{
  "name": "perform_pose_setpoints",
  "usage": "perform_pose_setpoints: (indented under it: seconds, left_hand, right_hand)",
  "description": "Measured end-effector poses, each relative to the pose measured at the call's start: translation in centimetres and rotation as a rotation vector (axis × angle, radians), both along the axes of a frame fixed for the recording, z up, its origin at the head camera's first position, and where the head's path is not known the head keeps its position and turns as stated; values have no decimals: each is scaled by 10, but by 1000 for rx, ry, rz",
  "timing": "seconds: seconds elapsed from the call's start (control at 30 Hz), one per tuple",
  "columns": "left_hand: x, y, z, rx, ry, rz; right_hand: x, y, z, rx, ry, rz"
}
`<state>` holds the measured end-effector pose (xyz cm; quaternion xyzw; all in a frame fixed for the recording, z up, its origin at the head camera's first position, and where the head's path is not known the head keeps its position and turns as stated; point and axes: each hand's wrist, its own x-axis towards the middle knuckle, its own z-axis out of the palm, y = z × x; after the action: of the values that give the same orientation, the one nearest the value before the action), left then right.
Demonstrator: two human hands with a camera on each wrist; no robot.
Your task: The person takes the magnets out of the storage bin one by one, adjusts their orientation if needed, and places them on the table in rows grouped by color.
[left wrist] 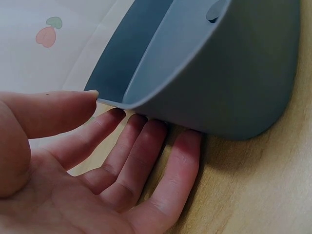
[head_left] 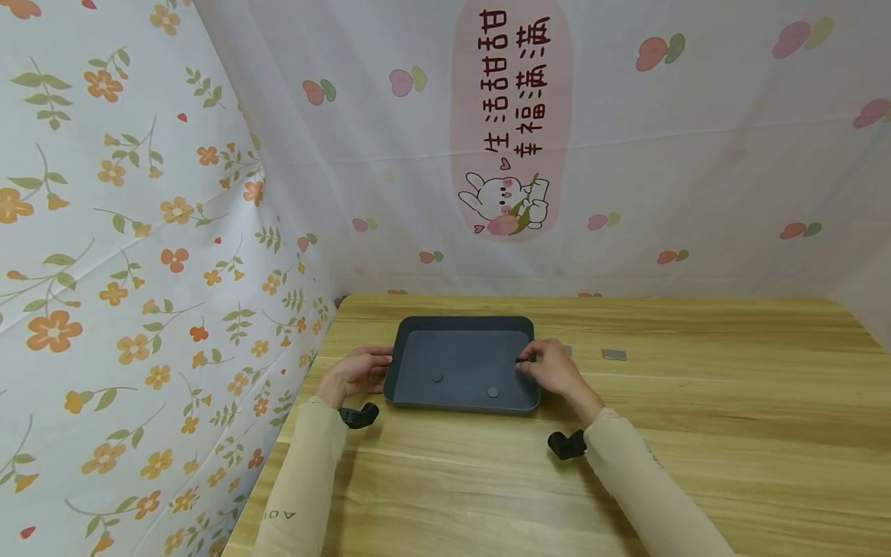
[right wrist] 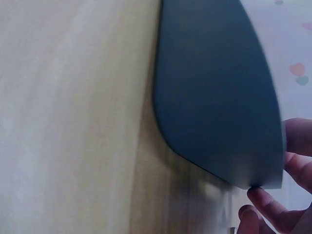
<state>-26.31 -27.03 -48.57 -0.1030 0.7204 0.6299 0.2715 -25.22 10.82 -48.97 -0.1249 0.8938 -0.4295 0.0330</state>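
Observation:
A dark grey rectangular tray (head_left: 459,352) with raised walls is between my two hands on the wooden table. My left hand (head_left: 355,371) holds its left side, the thumb (left wrist: 73,109) at the rim and the other fingertips against the outside of the wall. At the right side, my right hand (head_left: 553,367) grips the tray's wall (right wrist: 219,107), with some fingers over the rim and others outside it. Two small round grey discs (head_left: 493,392) lie on the tray's floor, one of them left of the other. The left wrist view catches one disc (left wrist: 214,10) past the rim.
Right of the tray, a flat grey rectangular piece (head_left: 614,354) lies on the table (head_left: 731,433); a similar piece (head_left: 567,350) is partly hidden behind my right hand. A patterned cloth (head_left: 404,193) hangs behind the table, and a flowered one (head_left: 153,309) along the left.

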Motion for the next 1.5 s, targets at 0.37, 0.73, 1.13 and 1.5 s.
perform_pose_setpoints:
  seconds: [0.37, 0.73, 1.13, 1.5]
  left_hand:
    - [-1, 1, 0, -11, -6, 10]
    - [0, 2, 2, 2, -3, 10]
    - [1, 3, 3, 2, -5, 10]
    - [1, 1, 2, -8, -1, 0]
  right_hand:
    - [-1, 13, 13, -66, -139, -19]
    - [-4, 33, 28, -87, -127, -59]
    - [-5, 48, 30, -192, -174, -78]
    - [-5, 55, 23, -225, -181, -87]
